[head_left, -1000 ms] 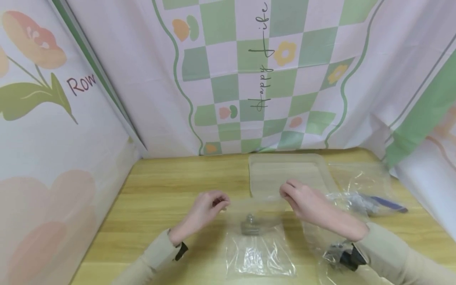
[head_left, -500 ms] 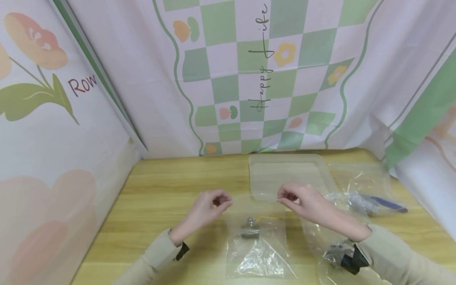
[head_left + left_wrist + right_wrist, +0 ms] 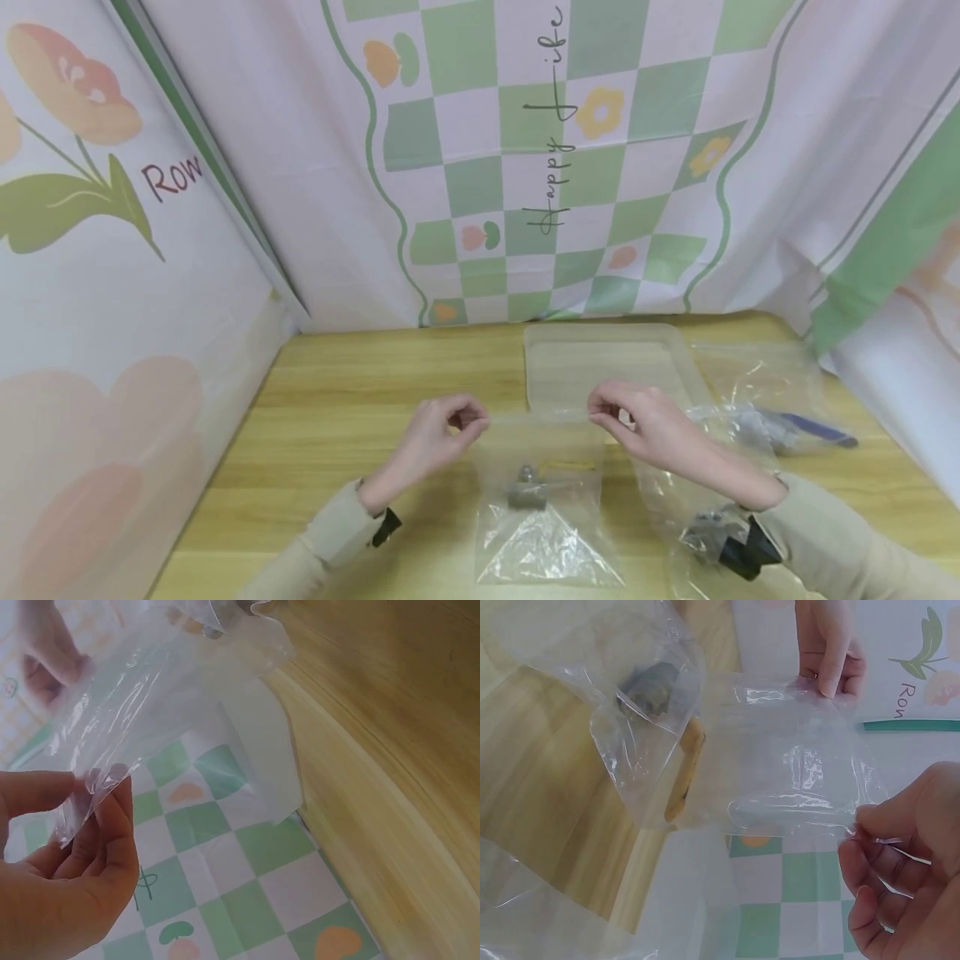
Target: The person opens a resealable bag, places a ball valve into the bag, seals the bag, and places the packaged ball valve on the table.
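Note:
Between my two hands hangs a clear plastic bag, its top edge stretched from one to the other. My left hand pinches the left top corner between thumb and fingers. The right top corner is pinched by my right hand. Through the film show a grey metal piece with a rounded knob, like a clip, and a thin yellow strip. From the right wrist, the metal piece looks dark and blurred, with the long yellow strip beside it. The bag's lower part is creased and shiny.
A translucent shallow tray lies at the back of the wooden table. To its right is a clear bag with a blue-handled item. Another bag with a metallic item lies under my right forearm. Patterned curtains stand behind and at both sides.
The yellow strip has come into sight inside the bag, and the metal piece sits slightly lower. My right hand's fingers have turned downward at the corner; my left hand has barely moved.

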`<state>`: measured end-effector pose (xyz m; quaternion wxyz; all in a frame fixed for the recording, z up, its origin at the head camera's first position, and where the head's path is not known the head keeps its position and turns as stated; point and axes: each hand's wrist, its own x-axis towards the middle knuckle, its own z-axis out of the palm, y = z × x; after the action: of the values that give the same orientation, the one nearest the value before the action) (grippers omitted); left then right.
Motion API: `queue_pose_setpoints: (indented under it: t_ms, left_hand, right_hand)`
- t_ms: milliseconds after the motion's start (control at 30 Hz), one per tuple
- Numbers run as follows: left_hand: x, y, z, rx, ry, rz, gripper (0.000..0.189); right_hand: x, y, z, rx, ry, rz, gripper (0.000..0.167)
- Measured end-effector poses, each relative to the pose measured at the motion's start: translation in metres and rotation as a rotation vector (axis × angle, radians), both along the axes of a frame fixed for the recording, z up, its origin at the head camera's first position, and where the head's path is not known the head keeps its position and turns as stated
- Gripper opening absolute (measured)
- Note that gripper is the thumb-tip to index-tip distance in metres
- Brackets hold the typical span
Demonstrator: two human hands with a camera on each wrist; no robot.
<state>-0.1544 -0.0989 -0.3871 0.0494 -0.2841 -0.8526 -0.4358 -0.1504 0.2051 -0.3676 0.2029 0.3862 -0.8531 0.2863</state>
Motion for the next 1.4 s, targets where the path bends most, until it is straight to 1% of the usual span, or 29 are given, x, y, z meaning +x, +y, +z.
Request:
queue_pose_setpoints:
  t_ms: [167,267,400,500,567,700,767,867,1033,1100,1200,1333,1400]
  left_hand:
    - [-0.001,0.005,-0.001,0.004,-0.022,-0.008,0.012]
    - [-0.001,0.007,-0.001,0.023,-0.012,-0.021,0.009]
    - [-0.001,0.007,-0.001,0.033,0.021,-0.03,0.007]
    - [-0.001,0.007,-0.001,0.028,0.027,-0.033,0.006]
    - [-0.001,0.008,-0.001,0.026,0.018,-0.033,0.006]
    - [-0.001,0.011,-0.001,0.034,-0.023,-0.02,0.007]
    - [-0.001,0.012,-0.001,0.037,-0.043,-0.017,0.009]
    - [-0.002,0.014,-0.002,0.035,-0.05,-0.031,0.01]
    - [-0.003,0.017,-0.002,0.033,-0.028,-0.074,0.008]
    - [-0.003,0.018,-0.001,0.034,-0.015,-0.086,0.008]
    - [-0.001,0.019,0.0,0.032,-0.004,-0.088,0.007]
    - [-0.001,0.021,0.002,0.033,-0.006,-0.073,0.008]
    - [-0.002,0.022,0.002,0.025,0.007,-0.074,0.009]
  right_hand:
    - [0.002,-0.002,0.0,-0.004,-0.049,-0.023,0.022]
    - [0.002,-0.004,-0.001,-0.021,-0.076,-0.026,0.019]
    - [0.001,-0.007,-0.002,-0.055,-0.092,-0.003,0.016]
    - [0.001,-0.008,-0.002,-0.069,-0.081,0.011,0.017]
    - [0.001,-0.008,-0.003,-0.069,-0.062,0.012,0.018]
    - [0.001,-0.01,-0.004,-0.049,-0.033,0.01,0.022]
    - [0.002,-0.011,-0.005,-0.036,-0.04,0.003,0.024]
    - [0.004,-0.013,-0.004,-0.027,-0.074,-0.007,0.021]
    - [0.003,-0.017,-0.002,-0.038,-0.12,0.023,0.014]
    - [0.003,-0.018,-0.001,-0.038,-0.114,0.042,0.014]
    - [0.003,-0.02,-0.001,-0.037,-0.085,0.052,0.014]
    - [0.002,-0.021,-0.001,-0.035,-0.047,0.045,0.015]
    - [0.002,-0.021,-0.001,-0.038,-0.042,0.046,0.016]
